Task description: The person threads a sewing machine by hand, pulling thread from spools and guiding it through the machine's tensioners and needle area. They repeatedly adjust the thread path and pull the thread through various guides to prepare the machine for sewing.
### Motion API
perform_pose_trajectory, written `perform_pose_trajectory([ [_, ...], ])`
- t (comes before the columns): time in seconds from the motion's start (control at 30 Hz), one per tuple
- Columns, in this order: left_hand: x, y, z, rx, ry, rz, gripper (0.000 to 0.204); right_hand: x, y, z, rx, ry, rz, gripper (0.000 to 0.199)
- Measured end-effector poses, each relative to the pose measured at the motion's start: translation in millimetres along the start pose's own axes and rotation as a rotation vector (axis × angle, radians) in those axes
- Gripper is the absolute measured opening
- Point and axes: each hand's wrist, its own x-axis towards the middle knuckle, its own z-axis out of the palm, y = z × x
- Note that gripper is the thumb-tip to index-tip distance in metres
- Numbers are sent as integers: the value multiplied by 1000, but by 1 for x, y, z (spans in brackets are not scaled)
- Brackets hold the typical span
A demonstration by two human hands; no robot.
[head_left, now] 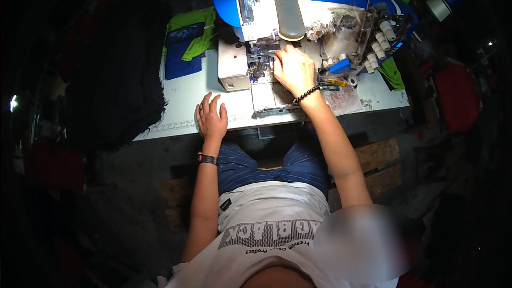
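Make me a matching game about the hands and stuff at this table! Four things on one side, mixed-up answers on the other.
Things:
1. Left hand
2. Right hand
3. Bracelet
4. Cloth

Answers:
A. Black, made of beads
B. Reaching in at the sewing machine
C. Green and blue
D. Fingers spread at the near edge of the table

Right pairs: 1-D, 2-B, 3-A, 4-C
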Motion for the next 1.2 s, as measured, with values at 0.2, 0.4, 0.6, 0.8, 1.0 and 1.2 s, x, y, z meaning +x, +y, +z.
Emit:
perform_pose_trajectory([
  [0.2,2,2,-3,-3,-12,-12,33,4,1,11,-53,-27,-32,18],
  [0.4,2,4,-4,-12,-33,-23,33,5,11,10,5,37,56,16],
  [0.6,1,2,-3,-4,-17,-15,32,5,10,1,-7,-36,16,16],
  [0.8,2,1,0,-4,-7,-8,32,12,14,7,35,-125,61,16],
  [1.0,0,0,-1,12,-5,-13,32,18,16,-8,127,-224,286,21],
  [1.2,1,1,-1,7,-13,-9,32,21,19,-4,132,-319,254,25],
])
